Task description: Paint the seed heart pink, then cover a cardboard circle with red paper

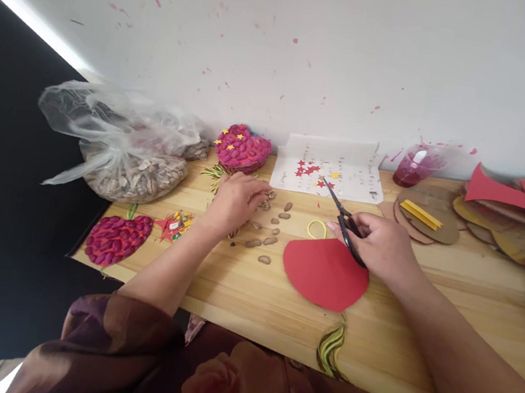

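Black-handled scissors (339, 205) are in my right hand (380, 248), blades pointing toward the wall and partly open. Just under that hand lies a red paper shape (324, 275) with a yellow loop (317, 229) and a green-yellow yarn tassel (333, 351). My left hand (240, 203) rests low over the table, its fingers bent together beside small brown shells (269, 241); whatever is in them is hidden. Behind it sits a magenta shell-covered piece (241, 149) with yellow stars. Red paper stars (306, 169) lie on a printed white sheet (296, 145).
At left stand a clear plastic bag of shells (144, 176), a magenta heart-like ornament (117, 239) and a small pile of colourful bits (176, 227). To the right are a stained plastic cup (413, 165), cardboard discs (434, 220) with a yellow strip, and stacked red cutouts (521, 198).
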The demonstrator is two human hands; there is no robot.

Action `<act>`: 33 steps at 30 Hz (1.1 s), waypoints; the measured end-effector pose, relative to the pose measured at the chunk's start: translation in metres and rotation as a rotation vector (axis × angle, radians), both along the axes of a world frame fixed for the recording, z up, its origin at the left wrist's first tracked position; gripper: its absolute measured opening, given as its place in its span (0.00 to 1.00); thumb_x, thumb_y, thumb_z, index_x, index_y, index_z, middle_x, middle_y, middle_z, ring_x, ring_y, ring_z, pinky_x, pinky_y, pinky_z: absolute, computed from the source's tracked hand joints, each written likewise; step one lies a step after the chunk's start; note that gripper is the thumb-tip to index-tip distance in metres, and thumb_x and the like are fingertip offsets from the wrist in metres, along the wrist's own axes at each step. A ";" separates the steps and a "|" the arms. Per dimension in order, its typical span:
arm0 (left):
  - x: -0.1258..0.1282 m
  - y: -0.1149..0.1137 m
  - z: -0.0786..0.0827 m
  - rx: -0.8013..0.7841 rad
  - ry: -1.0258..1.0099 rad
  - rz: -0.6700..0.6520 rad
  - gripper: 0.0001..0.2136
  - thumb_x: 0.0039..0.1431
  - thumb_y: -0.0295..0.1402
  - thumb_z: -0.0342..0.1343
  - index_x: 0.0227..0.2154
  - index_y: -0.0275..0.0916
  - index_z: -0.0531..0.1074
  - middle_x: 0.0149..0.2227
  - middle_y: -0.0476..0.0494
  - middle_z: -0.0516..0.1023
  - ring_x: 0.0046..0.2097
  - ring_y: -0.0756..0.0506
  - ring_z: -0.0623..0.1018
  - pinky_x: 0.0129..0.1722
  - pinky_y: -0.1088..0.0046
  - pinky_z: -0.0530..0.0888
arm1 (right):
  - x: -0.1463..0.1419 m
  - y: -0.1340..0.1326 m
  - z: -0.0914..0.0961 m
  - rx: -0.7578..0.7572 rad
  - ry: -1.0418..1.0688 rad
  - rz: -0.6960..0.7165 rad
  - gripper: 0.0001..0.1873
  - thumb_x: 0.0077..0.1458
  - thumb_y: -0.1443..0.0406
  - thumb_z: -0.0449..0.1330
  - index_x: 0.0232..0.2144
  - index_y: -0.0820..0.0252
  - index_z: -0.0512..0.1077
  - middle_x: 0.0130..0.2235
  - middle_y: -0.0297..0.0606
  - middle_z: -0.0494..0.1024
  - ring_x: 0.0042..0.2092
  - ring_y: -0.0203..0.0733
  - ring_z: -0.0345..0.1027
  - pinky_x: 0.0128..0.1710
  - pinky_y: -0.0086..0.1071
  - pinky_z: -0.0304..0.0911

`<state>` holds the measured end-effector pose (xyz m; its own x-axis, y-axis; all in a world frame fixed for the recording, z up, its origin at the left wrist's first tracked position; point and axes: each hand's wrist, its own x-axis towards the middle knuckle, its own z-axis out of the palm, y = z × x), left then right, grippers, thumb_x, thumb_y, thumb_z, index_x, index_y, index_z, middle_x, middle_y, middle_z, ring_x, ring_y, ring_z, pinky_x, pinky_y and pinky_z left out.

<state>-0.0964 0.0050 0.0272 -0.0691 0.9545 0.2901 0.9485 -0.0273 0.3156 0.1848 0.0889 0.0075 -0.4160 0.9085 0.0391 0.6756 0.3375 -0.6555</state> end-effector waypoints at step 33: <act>0.020 0.010 -0.013 -0.143 -0.142 0.114 0.05 0.60 0.35 0.61 0.33 0.46 0.83 0.40 0.46 0.85 0.49 0.37 0.76 0.52 0.55 0.65 | 0.000 0.000 -0.001 0.009 0.024 0.014 0.31 0.47 0.36 0.62 0.20 0.56 0.70 0.19 0.32 0.70 0.23 0.37 0.58 0.24 0.32 0.51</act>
<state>-0.0761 0.0148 0.0139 -0.2097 0.9688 0.1319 0.8887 0.1326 0.4388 0.1850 0.0893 0.0070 -0.4272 0.9024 0.0571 0.6550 0.3524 -0.6684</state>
